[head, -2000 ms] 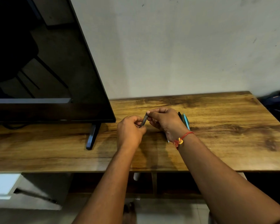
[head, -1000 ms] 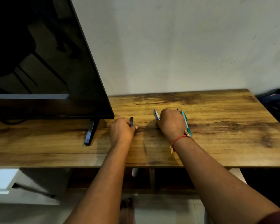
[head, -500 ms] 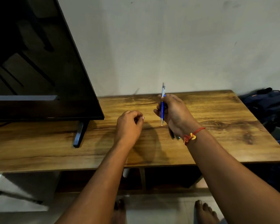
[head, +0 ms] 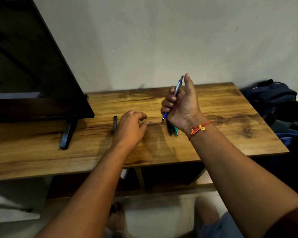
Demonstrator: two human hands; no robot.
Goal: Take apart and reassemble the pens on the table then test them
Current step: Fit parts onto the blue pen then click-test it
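The right grip (head: 182, 107) curls its fingers round a slim blue-and-silver pen (head: 176, 90), held nearly upright above the grained wooden bench (head: 222, 126), pointed tip down and thumb straight beside the top end. The left grip (head: 130, 127) is loosely curled and holds nothing, just beside a short dark pen piece (head: 115, 122) lying on the bench. A black pen (head: 169, 128) and a teal pen (head: 175, 130) lie side by side beneath the right wrist.

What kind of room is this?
Probably a room in a home, maybe a living room: a flat TV stands on a long wooden table against a plain wall, and a dark backpack sits beside the table.
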